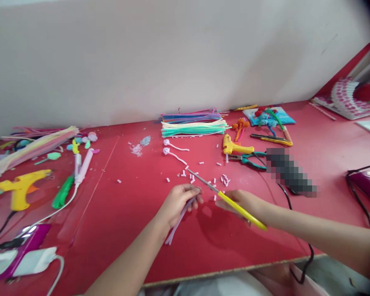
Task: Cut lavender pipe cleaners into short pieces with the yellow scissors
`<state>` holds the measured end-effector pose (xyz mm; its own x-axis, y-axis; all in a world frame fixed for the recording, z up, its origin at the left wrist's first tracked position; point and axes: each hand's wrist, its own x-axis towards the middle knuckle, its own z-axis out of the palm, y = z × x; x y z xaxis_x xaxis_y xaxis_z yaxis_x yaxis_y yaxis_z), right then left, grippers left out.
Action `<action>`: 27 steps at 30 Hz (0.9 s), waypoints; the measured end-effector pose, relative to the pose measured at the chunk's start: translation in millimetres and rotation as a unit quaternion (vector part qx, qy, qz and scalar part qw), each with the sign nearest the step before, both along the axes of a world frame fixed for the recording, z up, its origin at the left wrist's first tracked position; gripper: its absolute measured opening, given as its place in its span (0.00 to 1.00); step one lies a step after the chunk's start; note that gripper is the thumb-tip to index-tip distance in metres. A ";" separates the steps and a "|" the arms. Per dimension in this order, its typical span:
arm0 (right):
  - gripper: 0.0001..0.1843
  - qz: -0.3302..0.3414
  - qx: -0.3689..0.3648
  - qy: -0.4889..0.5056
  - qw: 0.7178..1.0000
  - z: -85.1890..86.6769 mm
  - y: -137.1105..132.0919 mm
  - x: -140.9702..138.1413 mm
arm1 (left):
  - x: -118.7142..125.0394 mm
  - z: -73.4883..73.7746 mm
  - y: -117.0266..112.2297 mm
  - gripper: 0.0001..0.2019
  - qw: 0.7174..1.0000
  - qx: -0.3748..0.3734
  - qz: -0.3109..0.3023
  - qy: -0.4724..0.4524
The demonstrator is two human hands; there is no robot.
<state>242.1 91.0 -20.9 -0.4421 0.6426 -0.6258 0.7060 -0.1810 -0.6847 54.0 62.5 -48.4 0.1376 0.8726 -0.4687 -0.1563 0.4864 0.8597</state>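
My left hand is closed around a few pale lilac pipe cleaners, whose loose ends hang toward the table's front edge. To its right, my right hand grips yellow-handled scissors, seen nearly edge-on. Their long metal blades point up and left, past the fingers of my left hand and apart from them. Short pale cut pieces lie scattered around the blades. Just beyond the tip are two white pipe-cleaner stems with knotted heads, the nearer stem almost reaching it. The fingers of my right hand are partly hidden by the handle.
Bundles of pipe cleaners lie by the back wall. At right are a yellow glue gun, teal-handled pliers and a dark cable. Another glue gun, a pink hair-straightener-like tool and a purple power strip occupy the left.
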 end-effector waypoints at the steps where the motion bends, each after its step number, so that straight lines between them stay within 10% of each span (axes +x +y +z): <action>1: 0.16 0.000 0.028 0.014 0.999 0.5 2.9 -0.9 | 1.9 3.8 -3.1 0.11 1.000 0.005 -0.016 -0.005; 9: 0.11 0.005 0.063 0.195 0.979 5.2 5.3 -15.9 | 12.3 24.6 -16.1 0.12 0.996 0.027 -0.081 -0.002; 17: 0.11 0.015 0.178 0.107 0.978 -14.4 1.4 -13.8 | 14.4 15.5 -13.5 0.11 0.991 0.027 -0.111 0.068; 27: 0.04 0.056 0.068 0.180 0.980 -3.6 6.3 -12.3 | 12.3 17.6 -15.9 0.13 0.991 0.026 -0.128 0.035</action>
<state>229.9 97.3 -24.5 -0.6912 0.6439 -0.3281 0.4240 -0.0063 -0.9056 66.3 46.6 -30.9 0.3261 0.8361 -0.4411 0.0282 0.4578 0.8886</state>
